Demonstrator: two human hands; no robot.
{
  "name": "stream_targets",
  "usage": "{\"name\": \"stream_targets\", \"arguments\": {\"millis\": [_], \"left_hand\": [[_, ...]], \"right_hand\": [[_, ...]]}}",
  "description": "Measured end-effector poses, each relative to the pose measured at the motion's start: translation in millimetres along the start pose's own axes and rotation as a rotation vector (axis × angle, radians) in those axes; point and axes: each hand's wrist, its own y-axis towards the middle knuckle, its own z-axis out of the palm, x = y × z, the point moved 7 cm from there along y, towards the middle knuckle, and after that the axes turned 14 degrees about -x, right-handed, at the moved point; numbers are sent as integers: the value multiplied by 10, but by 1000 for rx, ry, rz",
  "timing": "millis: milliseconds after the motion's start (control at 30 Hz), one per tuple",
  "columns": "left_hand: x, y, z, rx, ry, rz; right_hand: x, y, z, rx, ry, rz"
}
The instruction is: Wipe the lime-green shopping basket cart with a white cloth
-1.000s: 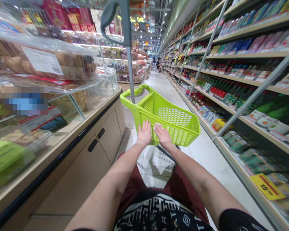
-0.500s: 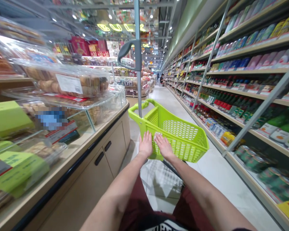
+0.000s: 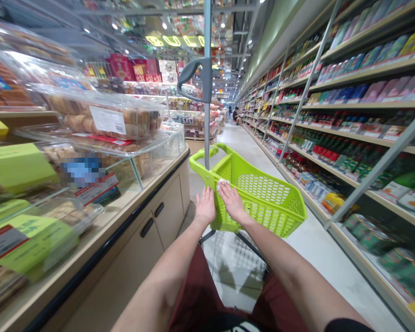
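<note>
- In a shop aisle: one lime-green basket (image 3: 257,197), directly ahead of the person, on a dark frame
- Hands, two: left hand (image 3: 205,207) open, fingers slightly spread, laid against the basket's near end; right hand (image 3: 231,200) flat, fingers extended and close together, over one white tissue (image 3: 223,184) on the basket's near side, just below the rim. Firmness of either contact cannot be told
- Uprights, one: grey pole (image 3: 206,133) rising at the basket's handle end, bearing one grey loop grip (image 3: 202,80)
- Cabinet handles, two: upper black handle (image 3: 159,210) and lower black handle (image 3: 147,228), both on the wooden counter (image 3: 124,267) at left
- Above that counter: clear packs (image 3: 107,120) of baked goods, stacked; exact number not readable through blur
- Right side: one long run of shelving (image 3: 366,105), several tiers, filled with cans, bottles and cartons
- Surface: pale tiled floor (image 3: 304,263), glossy, basket's shadow upon it
- Room: exposed ceiling, small lamps, one yellow lit sign (image 3: 180,40); a seated person (image 3: 235,114) far down the aisle
</note>
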Motion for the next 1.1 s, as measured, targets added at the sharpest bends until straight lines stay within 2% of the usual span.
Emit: {"name": "stream_targets", "arguments": {"millis": [100, 167, 300, 367, 467, 600, 667, 700, 767, 867, 900, 967, 1100], "left_hand": [[103, -33, 60, 3, 13, -26], [154, -40, 93, 5, 13, -38], [213, -5, 100, -11, 3, -57], [233, 13, 82, -19, 5, -63], [273, -4, 78, -2, 20, -59], [403, -78, 109, 14, 36, -69], [489, -69, 105, 13, 36, -101], [526, -38, 88, 12, 33, -122], [562, 84, 6, 1, 21, -151], [524, 393, -240, -75, 0, -144], [507, 509, -332, -101, -3, -138], [494, 729, -482, -125, -2, -128], [558, 1027, -553, -3, 16, -60]], "right_hand": [[71, -151, 108, 50, 15, -26], [149, -105, 84, 19, 36, -37], [307, 296, -97, -154, 64, -50], [349, 474, -105, -175, 60, -43], [404, 500, 68, -67, 53, -68], [473, 195, 338, 129, 67, -101], [488, 109, 331, 144, 90, -112], [482, 120, 277, 111, 104, -115], [418, 245, 84, -27, 124, -92], [196, 519, -205, -238, 105, 51], [117, 587, -244, -255, 92, 106], [0, 646, -226, -205, 75, 176], [-170, 430, -113, -99, 34, 198]]}}
